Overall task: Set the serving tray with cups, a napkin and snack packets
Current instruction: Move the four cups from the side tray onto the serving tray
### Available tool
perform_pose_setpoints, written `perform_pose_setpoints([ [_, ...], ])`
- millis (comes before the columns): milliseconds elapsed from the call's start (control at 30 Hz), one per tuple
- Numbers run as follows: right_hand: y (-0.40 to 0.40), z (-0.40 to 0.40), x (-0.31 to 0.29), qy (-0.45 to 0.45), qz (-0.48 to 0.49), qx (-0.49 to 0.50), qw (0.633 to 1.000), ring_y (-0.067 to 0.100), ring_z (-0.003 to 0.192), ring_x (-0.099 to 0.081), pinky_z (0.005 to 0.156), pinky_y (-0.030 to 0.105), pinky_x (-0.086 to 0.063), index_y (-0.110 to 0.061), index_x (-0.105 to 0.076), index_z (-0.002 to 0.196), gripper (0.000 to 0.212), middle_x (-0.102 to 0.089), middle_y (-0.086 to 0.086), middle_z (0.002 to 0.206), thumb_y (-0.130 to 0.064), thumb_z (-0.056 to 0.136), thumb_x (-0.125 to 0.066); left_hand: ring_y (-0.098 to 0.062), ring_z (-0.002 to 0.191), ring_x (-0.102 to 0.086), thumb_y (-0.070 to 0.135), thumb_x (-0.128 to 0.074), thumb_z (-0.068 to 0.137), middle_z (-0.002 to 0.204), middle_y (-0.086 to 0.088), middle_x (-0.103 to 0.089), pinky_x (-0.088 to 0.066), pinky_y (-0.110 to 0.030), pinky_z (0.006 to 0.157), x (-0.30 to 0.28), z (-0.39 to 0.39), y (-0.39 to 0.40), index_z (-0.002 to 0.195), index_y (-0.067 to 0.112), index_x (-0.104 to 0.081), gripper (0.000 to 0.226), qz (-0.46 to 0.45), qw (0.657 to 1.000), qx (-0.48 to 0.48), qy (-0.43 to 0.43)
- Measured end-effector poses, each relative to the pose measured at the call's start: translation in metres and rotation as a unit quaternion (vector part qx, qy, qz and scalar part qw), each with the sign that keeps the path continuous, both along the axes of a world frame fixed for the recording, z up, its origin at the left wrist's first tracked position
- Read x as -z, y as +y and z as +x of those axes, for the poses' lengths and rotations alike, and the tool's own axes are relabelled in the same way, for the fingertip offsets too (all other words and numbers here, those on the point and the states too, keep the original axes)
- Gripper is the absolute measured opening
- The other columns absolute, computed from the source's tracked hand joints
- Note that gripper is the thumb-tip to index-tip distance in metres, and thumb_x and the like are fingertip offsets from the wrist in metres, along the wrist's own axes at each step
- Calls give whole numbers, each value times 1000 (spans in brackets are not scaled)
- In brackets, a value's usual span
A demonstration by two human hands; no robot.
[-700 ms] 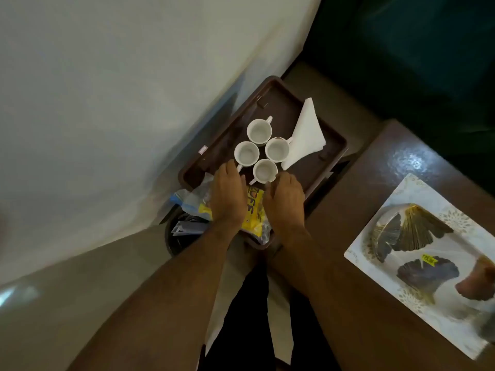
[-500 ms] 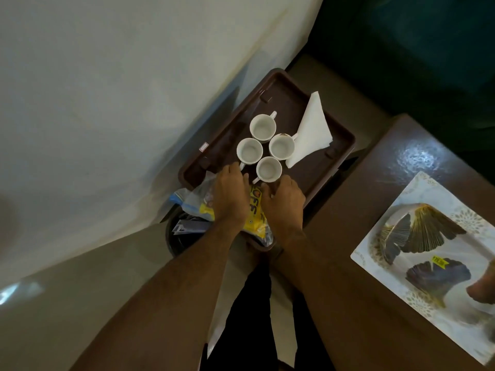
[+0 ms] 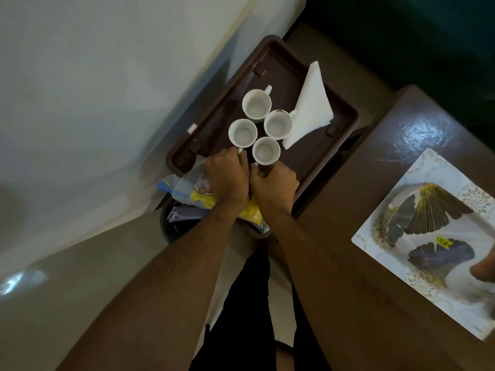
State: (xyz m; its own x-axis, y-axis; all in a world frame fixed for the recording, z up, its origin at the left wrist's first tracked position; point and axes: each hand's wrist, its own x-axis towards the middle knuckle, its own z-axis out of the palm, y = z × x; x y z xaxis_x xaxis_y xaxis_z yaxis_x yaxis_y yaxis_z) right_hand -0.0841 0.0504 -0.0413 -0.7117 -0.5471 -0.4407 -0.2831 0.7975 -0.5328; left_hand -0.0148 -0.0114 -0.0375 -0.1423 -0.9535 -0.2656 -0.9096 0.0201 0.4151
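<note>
Since 0.7 s ago I see both hands closer together over the snack packets. Left hand and right hand now nearly touch, fingers curled, seemingly gripping the packets near the closest cup.

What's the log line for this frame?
tray: four cups, napkin | left hand, right hand: on snack packets | packets overhang near edge

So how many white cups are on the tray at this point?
4, clustered mid-tray: far cup, right cup beside the napkin, left cup, near cup just beyond the hands. None seems hidden.
</note>
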Motion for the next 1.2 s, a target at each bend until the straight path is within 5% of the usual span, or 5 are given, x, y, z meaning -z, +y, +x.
perform_pose_setpoints([
  [367,15,-10,7,14,-52,30,998,23,71,-62,63,36,-47,-5,-67,79,22,-68,10,78,-21,94,-69,-35,77,-68,28,-50,108,82,-18,-75,-50,-46,75,4,-11,13,84,5,-71,39,-28,999,-25,17],
  [633,23,-8,11,19,-107,81,991,14,53,-43,52,27,-31,-11,-56,61,35,-54,2,57,-10,95,-67,-37,68,-63,21,-54,106,71,-21,-70,-42,-43,66,10,-13,24,73,2,-67,40,-41,997,-40,52],
  [800,34,-16,6,15,-111,88,990,17,54,-49,55,29,-35,-5,-66,65,31,-61,6,59,-11,95,-67,-38,69,-62,21,-55,106,70,-21,-69,-44,-45,69,2,-19,37,74,1,-69,40,-40,995,-52,70],
  [1033,50,-35,-15,26,-148,102,983,21,58,-60,58,34,-47,-6,-72,71,26,-67,6,64,-14,96,-67,-30,59,-54,19,-60,104,64,-18,-65,-24,-30,63,-19,-36,65,69,2,-66,39,-83,990,-55,96],
  [1200,70,-60,-25,70,-172,126,974,15,55,-56,57,8,-37,-7,-72,70,23,-67,4,63,-11,92,-71,-23,59,-45,17,-62,102,60,-17,-59,-28,-33,62,-33,-63,90,65,2,-61,40,-101,986,-36,124],
])
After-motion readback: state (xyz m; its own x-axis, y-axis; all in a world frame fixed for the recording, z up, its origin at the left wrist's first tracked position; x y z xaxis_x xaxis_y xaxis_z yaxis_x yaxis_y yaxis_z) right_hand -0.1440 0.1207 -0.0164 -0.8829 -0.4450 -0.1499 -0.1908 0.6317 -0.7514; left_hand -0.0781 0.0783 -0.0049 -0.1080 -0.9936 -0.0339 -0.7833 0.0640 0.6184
